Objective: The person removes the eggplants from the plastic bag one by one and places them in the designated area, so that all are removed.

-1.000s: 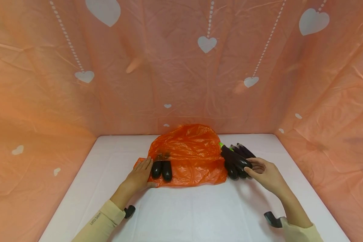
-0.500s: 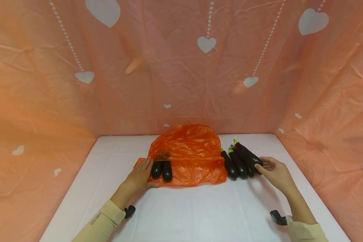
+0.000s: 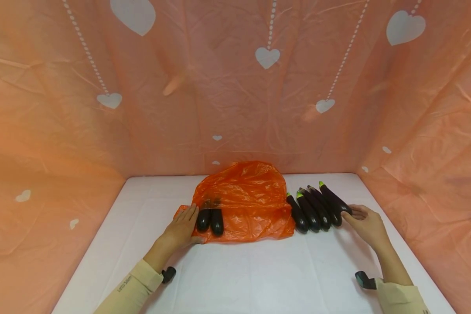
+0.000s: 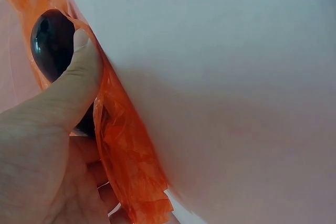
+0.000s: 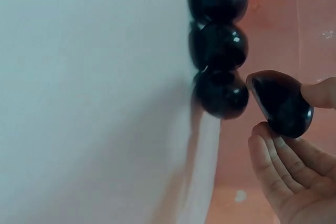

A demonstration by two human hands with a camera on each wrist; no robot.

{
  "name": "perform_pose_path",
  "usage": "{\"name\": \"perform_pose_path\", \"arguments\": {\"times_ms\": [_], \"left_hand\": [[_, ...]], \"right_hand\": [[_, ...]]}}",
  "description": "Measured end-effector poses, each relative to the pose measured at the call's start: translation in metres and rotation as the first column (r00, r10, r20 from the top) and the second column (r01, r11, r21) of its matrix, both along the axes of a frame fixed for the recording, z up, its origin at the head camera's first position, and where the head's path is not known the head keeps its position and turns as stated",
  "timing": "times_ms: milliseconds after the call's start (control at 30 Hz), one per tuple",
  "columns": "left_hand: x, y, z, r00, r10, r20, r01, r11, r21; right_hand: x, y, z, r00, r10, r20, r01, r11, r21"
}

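My right hand (image 3: 366,222) pinches the blunt lower end of a dark purple eggplant (image 3: 333,198) between thumb and fingers. In the right wrist view this eggplant (image 5: 281,103) is raised over the end of a row of eggplants (image 5: 223,95). That row (image 3: 310,218) lies side by side on the table, right of an orange plastic bag (image 3: 255,218). My left hand (image 3: 179,226) rests on the bag's left edge, fingers extended, thumb at the front rim. Two eggplants (image 3: 217,222) lie at the bag's left part, beside those fingers; their stem ends show dimly through the plastic.
A white-covered table (image 3: 251,279) carries everything. Orange sheeting (image 3: 235,109) with white hearts encloses the back and both sides. Black devices (image 3: 365,280) stick out by both cuffs.
My right hand has moved rightward with the eggplant, from above the row's left part to its right end, uncovering the row. The left hand, bag and two eggplants stay put.
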State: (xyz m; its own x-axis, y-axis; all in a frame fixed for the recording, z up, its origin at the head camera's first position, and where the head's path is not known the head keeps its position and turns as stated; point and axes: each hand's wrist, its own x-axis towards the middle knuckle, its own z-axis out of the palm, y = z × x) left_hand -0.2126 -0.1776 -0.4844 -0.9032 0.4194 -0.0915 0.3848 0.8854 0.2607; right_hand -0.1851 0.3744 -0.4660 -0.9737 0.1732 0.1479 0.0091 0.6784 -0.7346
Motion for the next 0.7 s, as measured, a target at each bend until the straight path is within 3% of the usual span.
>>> {"name": "perform_pose_path", "arguments": {"times_ms": [367,700], "left_hand": [[-0.001,0.000,0.001,1.000,0.002,0.015,-0.002,1.000,0.000],[0.000,0.000,0.001,1.000,0.009,0.024,-0.010,1.000,0.022]], "right_hand": [[-0.002,0.015,-0.005,0.994,-0.074,0.078,0.071,0.997,0.042],[-0.006,0.023,-0.007,0.981,-0.063,0.185,0.058,0.998,0.035]]}}
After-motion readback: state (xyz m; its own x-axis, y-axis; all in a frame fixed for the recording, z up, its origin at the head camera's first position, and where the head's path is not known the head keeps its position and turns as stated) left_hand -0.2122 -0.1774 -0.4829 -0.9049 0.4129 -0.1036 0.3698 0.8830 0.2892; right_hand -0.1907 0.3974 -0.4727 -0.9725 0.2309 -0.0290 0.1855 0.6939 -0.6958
